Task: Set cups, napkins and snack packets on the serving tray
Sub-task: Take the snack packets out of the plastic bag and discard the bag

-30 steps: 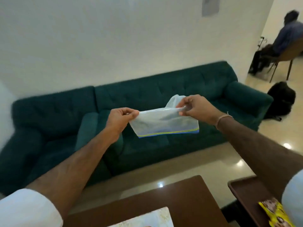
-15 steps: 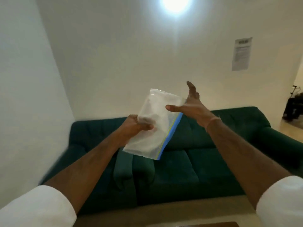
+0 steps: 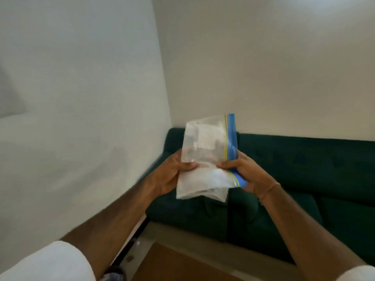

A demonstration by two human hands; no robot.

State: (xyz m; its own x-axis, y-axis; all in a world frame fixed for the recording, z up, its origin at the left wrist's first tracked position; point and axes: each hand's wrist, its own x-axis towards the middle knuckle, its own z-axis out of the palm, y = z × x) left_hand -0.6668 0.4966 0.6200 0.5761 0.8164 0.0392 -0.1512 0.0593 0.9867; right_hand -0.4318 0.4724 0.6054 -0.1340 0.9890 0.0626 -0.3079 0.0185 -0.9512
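I hold a clear zip-lock bag (image 3: pixel 205 147) with a blue seal strip up in front of me, at chest height. White folded material shows through the plastic. My left hand (image 3: pixel 172 173) grips the bag's left side. On the blue seal edge at the right, my right hand (image 3: pixel 249 173) is closed. The bag is bent in the middle between the two hands. No tray, cups or snack packets are in view.
A dark green sofa (image 3: pixel 304 179) runs along the white back wall behind the bag. A white side wall (image 3: pixel 81 118) stands close on the left. A brown table corner (image 3: pixel 172 264) shows at the bottom, above a pale floor strip.
The view swung left toward the room corner. My right hand, open half a second ago, has closed on the bag's seal edge, and the bag now stands upright and bent.
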